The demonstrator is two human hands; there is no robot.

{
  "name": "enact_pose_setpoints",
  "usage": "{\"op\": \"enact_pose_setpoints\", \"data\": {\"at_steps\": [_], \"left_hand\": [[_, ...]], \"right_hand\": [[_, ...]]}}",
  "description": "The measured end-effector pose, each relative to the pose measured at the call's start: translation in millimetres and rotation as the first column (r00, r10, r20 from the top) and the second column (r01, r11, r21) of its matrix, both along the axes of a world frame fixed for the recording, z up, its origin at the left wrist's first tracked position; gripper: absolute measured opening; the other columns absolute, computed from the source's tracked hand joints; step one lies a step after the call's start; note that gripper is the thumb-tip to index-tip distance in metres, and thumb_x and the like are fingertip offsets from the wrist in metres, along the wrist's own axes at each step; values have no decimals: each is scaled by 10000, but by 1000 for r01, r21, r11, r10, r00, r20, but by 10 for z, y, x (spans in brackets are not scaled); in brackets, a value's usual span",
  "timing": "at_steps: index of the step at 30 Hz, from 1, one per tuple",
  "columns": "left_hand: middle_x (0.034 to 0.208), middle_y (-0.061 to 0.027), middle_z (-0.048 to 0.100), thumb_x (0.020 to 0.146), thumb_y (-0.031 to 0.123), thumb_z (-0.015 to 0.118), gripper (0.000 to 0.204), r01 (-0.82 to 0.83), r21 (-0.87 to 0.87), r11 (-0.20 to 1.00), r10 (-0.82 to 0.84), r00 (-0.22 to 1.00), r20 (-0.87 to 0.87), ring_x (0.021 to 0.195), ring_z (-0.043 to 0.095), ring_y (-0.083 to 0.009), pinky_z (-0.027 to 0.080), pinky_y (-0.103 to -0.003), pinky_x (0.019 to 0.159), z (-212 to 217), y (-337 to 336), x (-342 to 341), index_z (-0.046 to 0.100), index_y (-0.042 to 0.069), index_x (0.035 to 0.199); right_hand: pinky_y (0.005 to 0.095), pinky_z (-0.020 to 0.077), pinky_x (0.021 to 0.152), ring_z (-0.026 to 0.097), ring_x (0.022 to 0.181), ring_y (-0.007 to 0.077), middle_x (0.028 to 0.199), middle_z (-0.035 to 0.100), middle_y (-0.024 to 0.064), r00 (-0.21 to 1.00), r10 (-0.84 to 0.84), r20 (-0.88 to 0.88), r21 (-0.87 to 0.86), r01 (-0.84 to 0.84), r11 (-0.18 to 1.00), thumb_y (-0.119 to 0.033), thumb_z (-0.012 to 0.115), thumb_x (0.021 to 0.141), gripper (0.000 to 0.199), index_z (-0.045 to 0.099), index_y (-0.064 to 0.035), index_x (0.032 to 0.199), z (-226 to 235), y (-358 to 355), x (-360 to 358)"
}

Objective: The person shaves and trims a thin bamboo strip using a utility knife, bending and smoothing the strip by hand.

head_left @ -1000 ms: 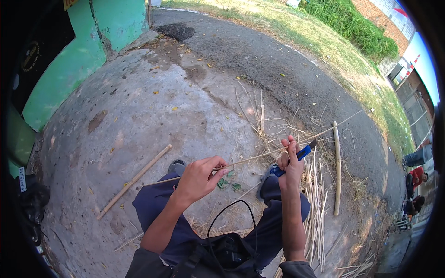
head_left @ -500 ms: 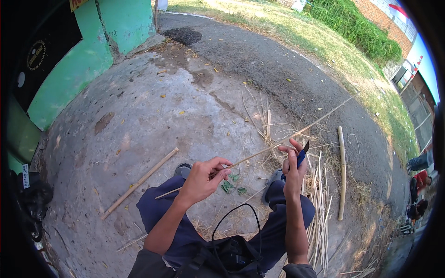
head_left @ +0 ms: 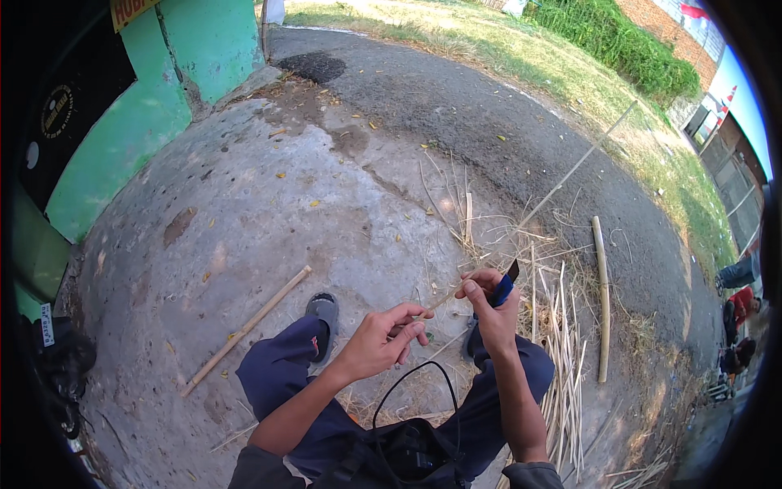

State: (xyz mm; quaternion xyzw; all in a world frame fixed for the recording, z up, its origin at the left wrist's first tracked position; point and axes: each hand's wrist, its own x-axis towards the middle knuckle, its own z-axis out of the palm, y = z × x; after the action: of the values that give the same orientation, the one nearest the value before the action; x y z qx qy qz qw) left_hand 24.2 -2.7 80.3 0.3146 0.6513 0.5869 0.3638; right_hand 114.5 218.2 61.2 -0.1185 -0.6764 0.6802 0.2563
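A long thin bamboo strip (head_left: 575, 171) runs from between my hands out over the asphalt at the upper right. My left hand (head_left: 381, 342) pinches its near end between thumb and fingers. Close beside it, my right hand (head_left: 494, 308) closes round a blue-handled cutter knife (head_left: 506, 287), its dark blade pointing up, while thumb and fingertips also meet on the strip. Below and right of that hand, a heap of pale split strips (head_left: 562, 367) lies on the ground, partly hidden by my leg.
One bamboo stick (head_left: 247, 330) lies left of my feet, and a thicker bamboo length (head_left: 602, 301) lies right of the heap. Thin shavings (head_left: 464, 224) are scattered ahead. A green wall (head_left: 122, 163) stands at the left; people (head_left: 740, 310) are at the far right edge.
My right hand has come down and left, closer to my left hand. The strip now points more steeply upward, and its tail no longer shows behind my left wrist.
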Motion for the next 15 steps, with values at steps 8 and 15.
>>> {"op": "enact_pose_setpoints", "data": {"at_steps": [8, 15], "left_hand": [[692, 63, 423, 1183, 243, 444, 311, -17, 61, 998, 9, 991, 130, 567, 367, -33, 345, -232, 526, -202, 104, 107, 624, 24, 1312], [686, 67, 391, 1191, 237, 420, 287, -52, 58, 997, 41, 985, 170, 551, 329, -28, 297, -216, 504, -281, 100, 70, 587, 18, 1274]], "right_hand": [[294, 455, 664, 594, 706, 120, 805, 617, 14, 987, -121, 103, 161, 103, 981, -146, 694, 1030, 289, 634, -9, 1277, -18, 12, -1], [475, 551, 716, 722, 807, 412, 904, 715, 192, 980, -14, 198, 687, -129, 715, -386, 679, 1039, 372, 658, -41, 1175, -107, -249, 124]]}}
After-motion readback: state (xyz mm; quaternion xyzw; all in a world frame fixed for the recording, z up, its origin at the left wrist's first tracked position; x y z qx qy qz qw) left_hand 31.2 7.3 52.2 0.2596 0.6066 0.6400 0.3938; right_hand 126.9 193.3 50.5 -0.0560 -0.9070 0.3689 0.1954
